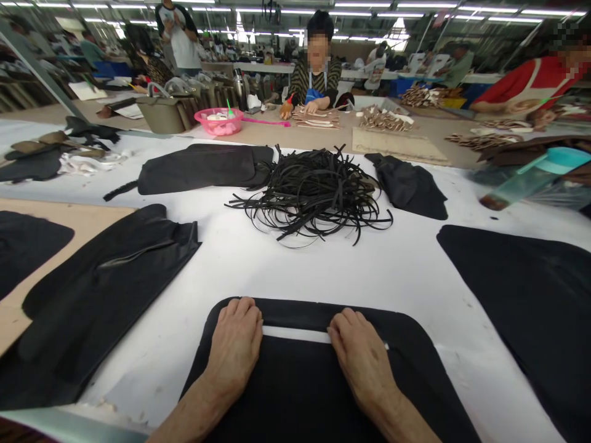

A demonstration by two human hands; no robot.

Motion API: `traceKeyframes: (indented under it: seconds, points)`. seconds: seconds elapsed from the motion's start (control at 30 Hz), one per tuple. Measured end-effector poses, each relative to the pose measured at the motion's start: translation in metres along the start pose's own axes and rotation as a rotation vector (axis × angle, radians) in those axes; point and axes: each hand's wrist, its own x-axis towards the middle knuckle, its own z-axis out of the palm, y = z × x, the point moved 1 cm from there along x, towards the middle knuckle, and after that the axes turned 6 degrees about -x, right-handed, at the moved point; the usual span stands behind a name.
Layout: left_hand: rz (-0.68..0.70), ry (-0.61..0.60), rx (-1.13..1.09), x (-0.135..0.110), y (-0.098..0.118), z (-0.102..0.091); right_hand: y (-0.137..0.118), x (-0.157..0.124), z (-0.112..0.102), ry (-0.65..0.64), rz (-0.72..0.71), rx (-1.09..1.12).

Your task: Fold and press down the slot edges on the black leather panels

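A large black fabric panel (300, 387) with rounded corners lies in front of me on the white tabletop. Across its upper part runs a narrow white band (295, 334); whether this is a strip or the table showing through a slot, I cannot tell. My left hand (236, 344) is at the band's left end, its curled fingers gripping the panel near the far edge. At the right end my right hand (362, 357) has its fingers bent together on the same panel. Both thumbs are close to the band. The undersides of the fingers are hidden.
Beyond the panel lies a tangled heap of black strips (318, 191). More black pieces lie left (106, 295) and right (530, 314). A bottle with a turquoise lid (535, 178) leans at the right. Across the table, a co-worker (316, 74) handles brown pieces near a pink basin (218, 122).
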Motion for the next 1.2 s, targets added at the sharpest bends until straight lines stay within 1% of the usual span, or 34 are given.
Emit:
traceKeyframes:
  seconds: [0.2,0.3,0.37,0.43,0.57,0.6,0.63,0.7,0.8,0.87,0.93,1.07,1.2]
  points:
    - [-0.048,0.022,0.034,0.001,0.004,-0.002,-0.002,0.007,-0.01,-0.106,0.047,-0.018]
    - [-0.075,0.011,0.074,0.001,0.009,-0.003,-0.002,0.008,-0.014,-0.122,0.071,-0.011]
    - [-0.061,0.02,0.127,0.001,0.014,-0.003,-0.002,0.009,-0.015,-0.123,0.079,-0.012]
    - [0.036,0.028,0.186,0.001,0.016,-0.001,-0.002,0.01,-0.016,-0.127,0.079,-0.019]
    - [0.431,-0.06,0.258,-0.002,0.011,0.011,-0.002,0.013,-0.018,-0.122,0.084,-0.026]
    - [0.506,-0.069,0.278,-0.004,0.008,0.014,-0.002,0.014,-0.018,-0.122,0.086,-0.025]
    - [0.56,-0.058,0.3,-0.006,0.006,0.017,-0.002,0.015,-0.019,-0.125,0.089,-0.024]
    - [0.616,0.017,0.349,-0.01,0.002,0.021,-0.002,0.016,-0.019,-0.141,0.096,-0.021]
    - [0.635,0.151,0.434,-0.017,0.006,0.026,-0.002,0.018,-0.021,-0.178,0.108,-0.023]
    - [0.615,0.192,0.508,-0.021,0.012,0.028,-0.002,0.02,-0.022,-0.198,0.107,-0.031]
    - [0.586,0.203,0.577,-0.025,0.019,0.029,-0.003,0.022,-0.023,-0.205,0.105,-0.048]
    - [0.549,0.172,0.658,-0.028,0.03,0.029,-0.004,0.023,-0.025,-0.197,0.079,-0.088]
    - [0.514,0.033,0.699,-0.024,0.043,0.025,-0.003,0.02,-0.026,-0.166,0.051,-0.108]
